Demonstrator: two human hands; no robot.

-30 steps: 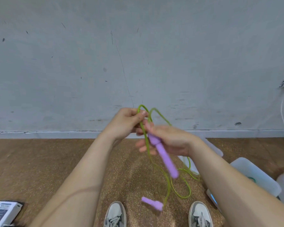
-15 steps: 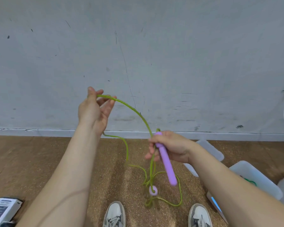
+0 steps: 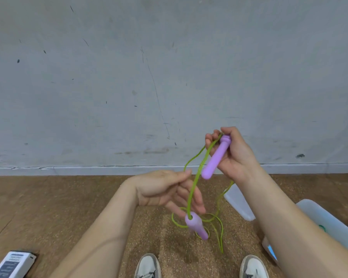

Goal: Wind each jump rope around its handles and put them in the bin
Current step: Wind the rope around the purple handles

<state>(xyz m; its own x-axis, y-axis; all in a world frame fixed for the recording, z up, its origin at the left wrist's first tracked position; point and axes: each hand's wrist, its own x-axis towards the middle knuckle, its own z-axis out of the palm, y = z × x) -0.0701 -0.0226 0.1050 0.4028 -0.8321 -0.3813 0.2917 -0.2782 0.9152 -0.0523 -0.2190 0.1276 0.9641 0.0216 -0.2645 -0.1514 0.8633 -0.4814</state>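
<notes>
Jump rope point(image 3: 195, 183): green cord, purple handles, all held in the air over the floor point(image 3: 48, 207), not in the bin point(image 3: 329, 223). Right hand point(image 3: 236, 155) is clamped round the upper handle point(image 3: 217, 155) near its cord end. The cord drops across the left hand point(image 3: 165, 189); the lower handle point(image 3: 195, 224) hangs just below its fingers, with loose loops trailing under it. Left hand's fingers are loosely extended and blurred, so I can't tell if they pinch the cord. Bin: clear plastic, on the floor at the right, away from the wall edge. Something green point(image 3: 321, 227) inside, too little showing to name. Clear flat plastic piece point(image 3: 239, 205) on the floor between bin and rope. Box point(image 3: 12, 263) at the floor's near-left corner.
</notes>
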